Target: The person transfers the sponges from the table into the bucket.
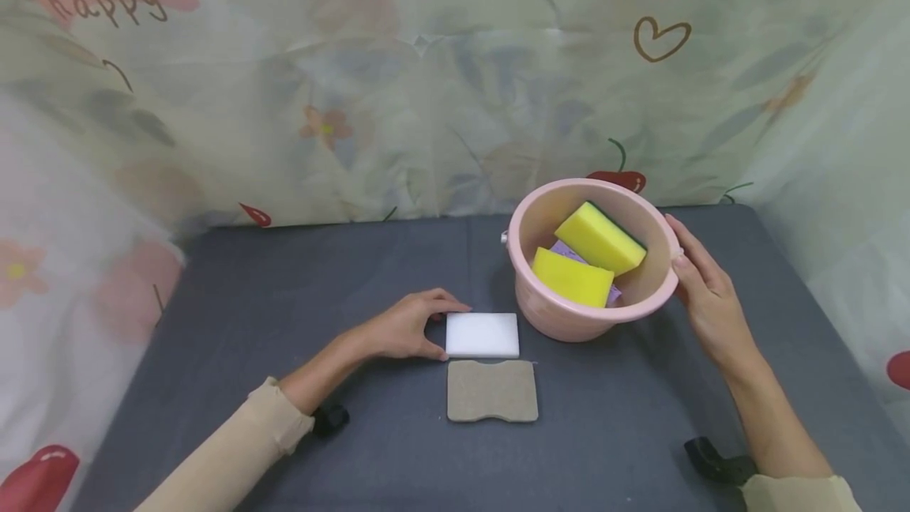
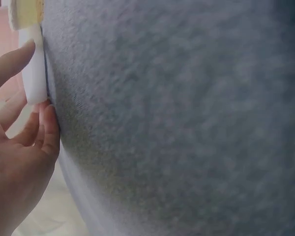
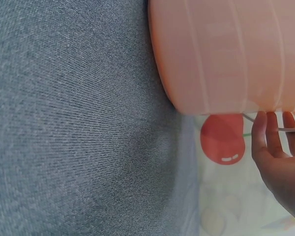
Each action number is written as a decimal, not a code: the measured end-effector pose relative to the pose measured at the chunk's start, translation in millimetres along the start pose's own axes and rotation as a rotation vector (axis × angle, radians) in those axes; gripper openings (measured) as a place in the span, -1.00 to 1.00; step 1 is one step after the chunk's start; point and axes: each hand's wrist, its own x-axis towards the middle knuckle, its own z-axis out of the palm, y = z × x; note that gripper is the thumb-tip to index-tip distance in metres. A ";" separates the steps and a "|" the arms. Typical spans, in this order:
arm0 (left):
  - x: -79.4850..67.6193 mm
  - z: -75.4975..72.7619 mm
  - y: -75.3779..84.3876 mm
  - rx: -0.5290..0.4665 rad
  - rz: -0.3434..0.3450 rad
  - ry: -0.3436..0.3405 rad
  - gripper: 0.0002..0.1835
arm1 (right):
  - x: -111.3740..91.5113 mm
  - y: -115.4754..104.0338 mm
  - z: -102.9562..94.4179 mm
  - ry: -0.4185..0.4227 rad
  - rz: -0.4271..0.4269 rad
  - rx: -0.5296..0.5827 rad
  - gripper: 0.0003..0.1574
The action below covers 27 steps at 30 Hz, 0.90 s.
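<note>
A white block that looks like a melamine sponge [image 1: 483, 336] lies flat on the table. My left hand [image 1: 412, 325] pinches its left end, thumb at the near corner and fingers at the far one. In the left wrist view the thumb and fingertips touch the white sponge [image 2: 35, 69]. To its right stands a pink bucket [image 1: 562, 321], upright, holding two yellow sponges [image 1: 573, 276] and something purple partly hidden under them. My right hand [image 1: 711, 303] holds the bucket's right rim. In the right wrist view its fingertips meet the bucket's outer wall [image 3: 221, 59].
A grey-beige pad with notched long sides [image 1: 492, 392] lies just in front of the white sponge. The dark grey table [image 1: 341, 259] ends at a printed curtain [image 1: 426, 101] behind and on both sides. Black wrist mounts [image 1: 718, 462] sit by both forearms.
</note>
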 end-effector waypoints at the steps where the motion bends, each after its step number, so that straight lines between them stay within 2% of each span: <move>1: 0.5 0.0 0.3 0.004 0.000 0.002 -0.23 | -0.2 -0.1 -0.1 0.000 0.002 -0.008 -0.35; 15: 2.5 3.2 5.0 0.041 -0.031 0.001 -0.16 | -0.8 -0.7 -0.3 0.002 0.001 -0.019 -0.36; 21: 4.2 2.4 7.3 0.037 -0.013 0.021 -0.24 | -0.6 -0.4 -0.9 0.001 0.006 -0.023 -0.36; 27: 3.3 -1.5 6.4 -0.008 0.006 0.036 -0.31 | 0.2 -0.7 -0.3 -0.002 -0.003 -0.021 -0.36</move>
